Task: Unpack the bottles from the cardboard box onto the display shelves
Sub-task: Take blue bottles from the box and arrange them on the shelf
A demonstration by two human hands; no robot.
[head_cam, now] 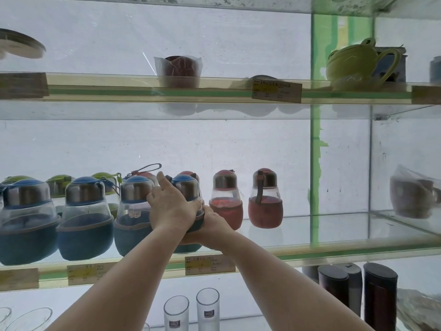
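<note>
A blue-capped glass bottle (pixel 185 185) with a dark blue sleeve stands on the middle glass shelf (pixel 310 237), held between both my hands. My left hand (pixel 170 204) wraps its front and side, fingers stretched up past the cap. My right hand (pixel 212 225) grips its base from the lower right. To its left, three more blue bottles (pixel 86 218) line the shelf front, with green-capped bottles (pixel 105 177) behind them. Two red-sleeved bottles (pixel 265 199) stand to the right. The cardboard box is out of view.
The upper shelf carries a wrapped dark cup (pixel 179 70), a green teapot (pixel 358 63) and price tags. The lower shelf holds clear glass tumblers (pixel 207 309) and dark cylindrical flasks (pixel 379 299). A glass divider (pixel 370 168) separates off a right compartment holding a wrapped brown mug (pixel 415 197).
</note>
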